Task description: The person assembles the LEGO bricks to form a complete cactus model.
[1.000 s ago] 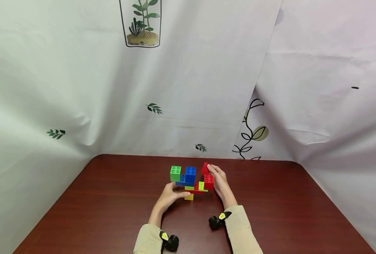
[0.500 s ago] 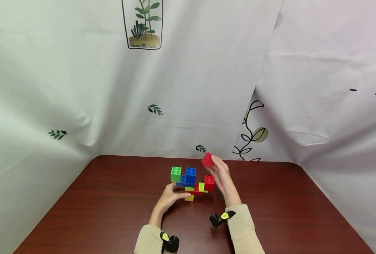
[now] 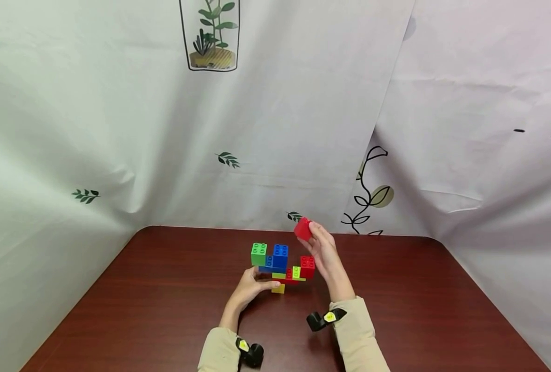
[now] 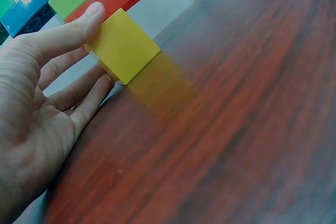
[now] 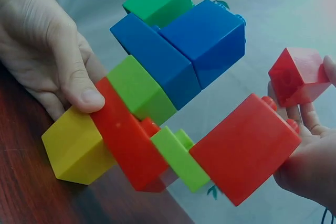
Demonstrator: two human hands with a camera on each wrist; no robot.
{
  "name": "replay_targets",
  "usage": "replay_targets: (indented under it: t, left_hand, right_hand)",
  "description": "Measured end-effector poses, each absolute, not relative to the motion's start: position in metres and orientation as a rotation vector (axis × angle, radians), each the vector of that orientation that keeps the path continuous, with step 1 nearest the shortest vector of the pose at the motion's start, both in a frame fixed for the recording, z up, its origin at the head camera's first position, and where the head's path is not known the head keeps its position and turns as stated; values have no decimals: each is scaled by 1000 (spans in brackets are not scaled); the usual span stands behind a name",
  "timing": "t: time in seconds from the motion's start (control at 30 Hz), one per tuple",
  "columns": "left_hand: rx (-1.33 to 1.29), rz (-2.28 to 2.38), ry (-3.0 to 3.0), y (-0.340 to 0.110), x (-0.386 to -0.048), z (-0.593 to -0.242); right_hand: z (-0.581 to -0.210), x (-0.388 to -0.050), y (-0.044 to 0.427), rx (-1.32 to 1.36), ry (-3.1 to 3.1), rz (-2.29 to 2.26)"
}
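Observation:
A toy building-block structure stands on the table, with a yellow block at its base. Above the yellow one are red and lime blocks, then blue blocks and a green block on one side. A large red block tops the other side. My left hand grips the structure low down, thumb against the red and yellow blocks. My right hand pinches a loose red block, tilted, above and apart from the structure's right end.
The brown wooden table extends around both hands. Behind its far edge hangs a pale cloth printed with plants. Both wrists carry small black cameras.
The right hand has lifted the loose red block up from just above the structure's right end and tilted it. My left hand and the structure have hardly moved.

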State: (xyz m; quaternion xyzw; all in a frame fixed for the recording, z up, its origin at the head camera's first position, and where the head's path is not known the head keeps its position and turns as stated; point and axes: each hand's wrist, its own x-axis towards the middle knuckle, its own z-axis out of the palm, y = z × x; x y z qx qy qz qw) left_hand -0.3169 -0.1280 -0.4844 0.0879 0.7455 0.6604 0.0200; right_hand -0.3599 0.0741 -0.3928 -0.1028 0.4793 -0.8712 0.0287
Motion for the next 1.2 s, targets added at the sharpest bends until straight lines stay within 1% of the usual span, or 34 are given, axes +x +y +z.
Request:
replay_targets:
  t: [0.33, 0.6, 0.83, 1.2]
  left_hand:
    - [264, 2054, 2301, -128, -318, -486]
    - [253, 2051, 2316, -128, -319, -485]
    - [242, 2048, 2300, -128, -319, -484]
    - [246, 2034, 2310, -128, -319, -485]
  right_hand:
    - [-379, -352, 70, -380, 1615, -2636]
    - [-368, -342, 61, -433, 1561, -2650]
    - [-369, -338, 50, -470, 1582, -2578]
    - [-375, -337, 44, -451, 1690, -2517]
